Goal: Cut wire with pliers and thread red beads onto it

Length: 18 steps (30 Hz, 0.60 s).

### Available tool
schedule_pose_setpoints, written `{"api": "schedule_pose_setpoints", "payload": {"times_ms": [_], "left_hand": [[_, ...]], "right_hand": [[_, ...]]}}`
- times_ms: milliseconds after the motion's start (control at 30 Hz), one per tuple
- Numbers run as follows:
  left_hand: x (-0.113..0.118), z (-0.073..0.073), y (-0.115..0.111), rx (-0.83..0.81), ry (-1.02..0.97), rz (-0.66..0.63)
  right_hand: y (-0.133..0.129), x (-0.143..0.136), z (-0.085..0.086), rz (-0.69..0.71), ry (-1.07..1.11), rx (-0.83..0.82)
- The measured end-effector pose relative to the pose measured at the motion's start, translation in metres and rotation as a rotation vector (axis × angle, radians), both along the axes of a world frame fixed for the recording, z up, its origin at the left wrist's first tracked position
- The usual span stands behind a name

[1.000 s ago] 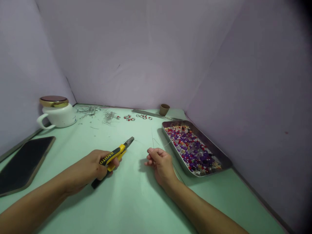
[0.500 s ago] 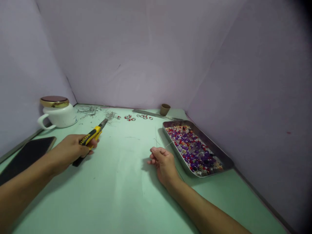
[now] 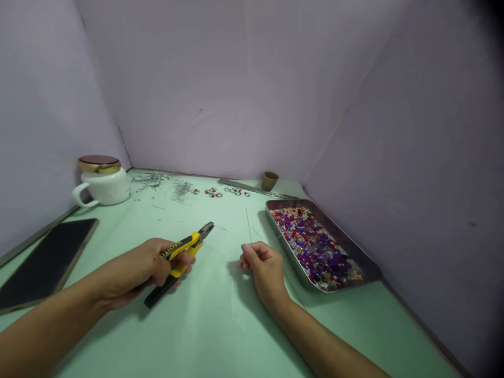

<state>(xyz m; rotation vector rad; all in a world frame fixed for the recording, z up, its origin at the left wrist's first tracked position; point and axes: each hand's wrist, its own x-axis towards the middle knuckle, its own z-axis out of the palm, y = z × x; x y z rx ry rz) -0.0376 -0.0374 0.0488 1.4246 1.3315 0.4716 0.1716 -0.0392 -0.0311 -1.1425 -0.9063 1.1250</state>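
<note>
My left hand [image 3: 151,268] is wrapped round yellow and black pliers [image 3: 189,244], whose jaws point up and to the right over the green table. My right hand [image 3: 265,268] pinches a thin wire [image 3: 249,224] between thumb and fingertips, and the wire stands up from the fingers. A gap separates the plier jaws from the right hand. Just right of that hand is a metal tray [image 3: 293,268] of purple, red, clear and gold beads [image 3: 315,244]. More thin wire runs from near the right hand past the tray.
A white mug [image 3: 108,188] with a gold-rimmed lid and a dark phone [image 3: 49,260] are at the left. Along the back lie wire scraps [image 3: 183,190], small red-and-clear beaded rings [image 3: 213,192], a bundle of wires [image 3: 252,188] and a brown cup [image 3: 270,180].
My left hand has brought the pliers to the right, closer to my right hand. My right hand keeps its pinch on the wire. The view has shifted slightly.
</note>
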Motion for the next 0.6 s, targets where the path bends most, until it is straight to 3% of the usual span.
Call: {"api": "schedule_pose_setpoints", "payload": {"times_ms": [100,200,300,467,600], "left_hand": [[-0.003,-0.001,0.002,-0.122,-0.155,-0.033],[-0.007,-0.001,0.005,-0.057,-0.055,-0.028],[-0.010,-0.002,0.008,-0.022,0.003,-0.052],[-0.014,-0.007,0.015,-0.176,-0.247,-0.060],[-0.017,-0.013,0.018,-0.242,-0.291,-0.046]], "right_hand": [[-0.003,0.000,0.004,0.005,-0.123,0.032],[-0.006,0.000,0.007,0.028,-0.135,0.038],[-0.006,0.000,0.006,0.044,-0.067,0.021],[-0.001,-0.001,0.002,0.048,0.158,-0.071],[0.002,0.000,0.002,0.044,0.259,-0.134]]}}
